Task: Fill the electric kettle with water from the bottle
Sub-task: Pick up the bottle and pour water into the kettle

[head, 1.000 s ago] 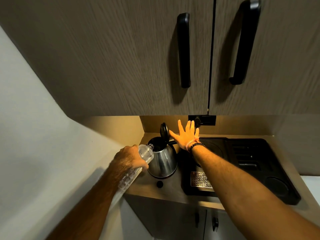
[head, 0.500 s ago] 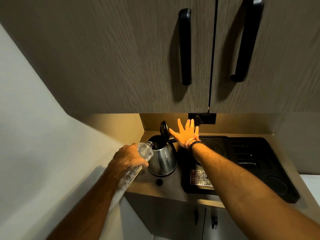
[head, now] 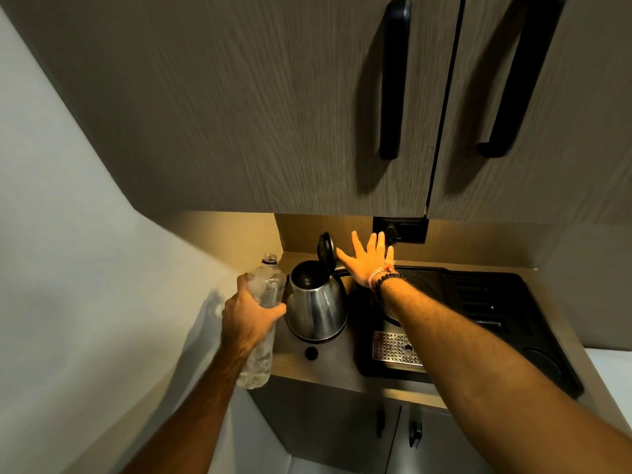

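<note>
Left hand (head: 248,319) is wrapped tight around the middle of the bottle (head: 265,302). Bottle sits near upright, neck (head: 270,258) up and uncapped, leaning slightly away from the person. Looks nearly empty; only a little liquid seems to sit at the bottom end, below the hand.

Kettle (head: 316,307) stands on the counter (head: 325,371) just right of that hand, thumb touching or almost touching its steel side. Lid (head: 325,247) is flipped up and the mouth is open.

Right hand (head: 367,260) is spread flat, fingers splayed, gripping nothing. Its thumb is at the raised lid; contact can't be confirmed. Probably propping the lid open.

A small black cap (head: 311,353) lies on the counter in front of the kettle, right of the left wrist. Likely the bottle's.

Step call: the bottle mouth is off to the kettle's left and not tipped over the opening, so no water is going in at this instant. Either between pours or pour done.

Next move, if more water is wanted: tip the neck right over the open mouth, keeping the lid held back. Otherwise set the bottle down, then close the lid.
</note>
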{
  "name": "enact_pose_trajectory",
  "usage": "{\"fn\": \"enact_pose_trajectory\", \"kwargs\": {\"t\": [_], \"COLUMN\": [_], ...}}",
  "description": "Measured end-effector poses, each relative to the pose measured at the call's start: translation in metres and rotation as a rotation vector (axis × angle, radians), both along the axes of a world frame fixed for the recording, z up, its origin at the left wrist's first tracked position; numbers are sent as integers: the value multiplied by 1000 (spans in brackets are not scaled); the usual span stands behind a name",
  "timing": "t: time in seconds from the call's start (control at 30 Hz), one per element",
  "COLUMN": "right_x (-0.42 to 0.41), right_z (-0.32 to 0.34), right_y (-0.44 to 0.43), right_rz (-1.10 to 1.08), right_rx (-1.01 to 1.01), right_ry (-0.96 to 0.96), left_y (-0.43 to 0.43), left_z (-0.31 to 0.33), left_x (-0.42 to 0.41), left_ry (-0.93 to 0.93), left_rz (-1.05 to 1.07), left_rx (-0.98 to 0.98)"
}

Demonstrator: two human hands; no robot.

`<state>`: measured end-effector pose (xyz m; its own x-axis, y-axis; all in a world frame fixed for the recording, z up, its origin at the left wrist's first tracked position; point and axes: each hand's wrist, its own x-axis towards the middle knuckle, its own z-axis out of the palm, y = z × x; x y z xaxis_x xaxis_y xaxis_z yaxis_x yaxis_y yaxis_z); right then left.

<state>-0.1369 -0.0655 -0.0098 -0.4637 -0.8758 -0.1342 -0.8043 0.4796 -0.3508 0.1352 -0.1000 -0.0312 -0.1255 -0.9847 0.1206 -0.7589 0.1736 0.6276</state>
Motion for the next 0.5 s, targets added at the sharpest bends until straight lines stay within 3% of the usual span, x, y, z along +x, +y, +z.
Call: {"fn": "enact_pose_trajectory", "kwargs": {"t": [0.3, 0.5], "right_x": [-1, 0], "right_z": [-3, -5], "right_y": [-3, -5], "right_rz": [-20, -24], "right_rx": [6, 11], "right_ry": [11, 0], "left_y": [-1, -16], "left_z": [-27, -39], "left_x": [0, 1], "left_ry": [253, 314], "left_rz": [243, 241], "left_rx": [-167, -177]}}
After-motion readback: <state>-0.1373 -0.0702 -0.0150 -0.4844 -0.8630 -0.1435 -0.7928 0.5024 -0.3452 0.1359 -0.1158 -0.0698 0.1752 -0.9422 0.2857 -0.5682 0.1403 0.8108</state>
